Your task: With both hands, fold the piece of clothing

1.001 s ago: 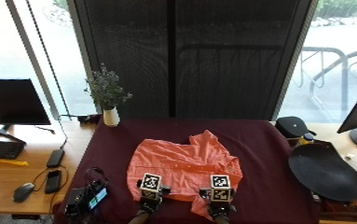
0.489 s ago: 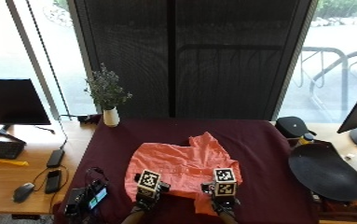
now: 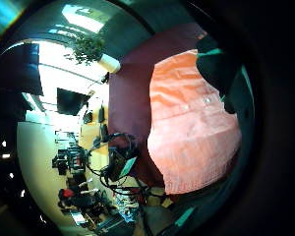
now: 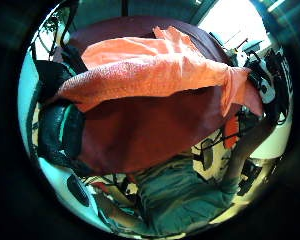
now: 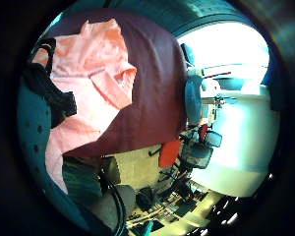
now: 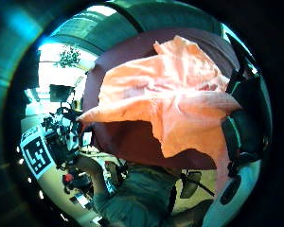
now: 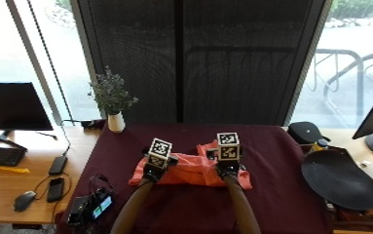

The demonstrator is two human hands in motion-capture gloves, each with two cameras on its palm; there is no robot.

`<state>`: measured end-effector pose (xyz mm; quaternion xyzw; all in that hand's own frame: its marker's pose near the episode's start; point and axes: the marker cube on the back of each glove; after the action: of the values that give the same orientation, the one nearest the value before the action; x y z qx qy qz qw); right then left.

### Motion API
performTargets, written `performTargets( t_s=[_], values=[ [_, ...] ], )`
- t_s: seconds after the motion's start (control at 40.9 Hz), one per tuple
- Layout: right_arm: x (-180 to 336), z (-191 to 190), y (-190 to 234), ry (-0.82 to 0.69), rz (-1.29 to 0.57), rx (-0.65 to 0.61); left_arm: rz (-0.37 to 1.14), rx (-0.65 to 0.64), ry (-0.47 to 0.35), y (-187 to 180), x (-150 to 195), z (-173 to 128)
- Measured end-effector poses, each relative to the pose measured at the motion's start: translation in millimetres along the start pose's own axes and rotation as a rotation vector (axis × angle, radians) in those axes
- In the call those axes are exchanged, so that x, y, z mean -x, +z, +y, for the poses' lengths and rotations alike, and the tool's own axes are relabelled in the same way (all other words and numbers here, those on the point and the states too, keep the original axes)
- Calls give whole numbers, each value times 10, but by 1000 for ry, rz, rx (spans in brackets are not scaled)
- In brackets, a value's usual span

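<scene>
A dark maroon cloth covers the tabletop (image 7: 270,195). On it lies an orange garment (image 7: 192,170), bunched into a low band near the middle. At the far left corner stands a white vase (image 7: 115,123) holding a sprig of greenery. A small black device (image 7: 88,207) with a lit screen and tangled cables sits at the near left edge. At the right edge rests a dark round dish (image 7: 338,178), with a black cap (image 7: 306,131) just beyond it, near the far right corner.
</scene>
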<state>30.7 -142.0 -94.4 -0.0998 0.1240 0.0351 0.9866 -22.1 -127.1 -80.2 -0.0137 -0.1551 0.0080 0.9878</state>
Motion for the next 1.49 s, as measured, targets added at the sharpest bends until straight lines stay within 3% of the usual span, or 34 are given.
performTargets(
  t_s=[0.22, 0.366, 0.513, 0.586, 0.733, 0.928, 1.075, 1.172, 1.295, 1.417, 1.49],
  values=[
    [147, -920, -184, 68, 73, -63, -5, -2, -75, -37, 67, -707],
    [272, -1023, -304, 88, 121, -195, -24, -79, -134, 291, 17, -1090],
    [301, -1302, -147, 106, 178, -267, -1, -318, -171, 222, -27, -1324],
    [344, -1509, -79, 96, 172, -344, -5, -344, -196, 313, -13, -1409],
    [372, -1702, 126, 112, 199, -350, -73, -359, -230, 620, 51, -1575],
    [369, -1883, 382, 136, 183, -393, -41, -315, -213, 1030, -108, -1600],
    [270, -1773, 506, 165, 252, -314, 50, -60, -184, 1166, -261, -1281],
    [375, -1778, 432, 95, 137, -367, 70, -61, -180, 1128, -262, -1292],
    [334, -1667, 304, 58, 6, -356, 100, 47, -162, 1028, -241, -1121],
    [189, -1533, 89, 30, -111, -478, -154, -206, -245, 728, 153, -1200],
    [2, -1379, 59, 62, -131, -521, -87, -432, -216, 510, 53, -1362]
  ],
)
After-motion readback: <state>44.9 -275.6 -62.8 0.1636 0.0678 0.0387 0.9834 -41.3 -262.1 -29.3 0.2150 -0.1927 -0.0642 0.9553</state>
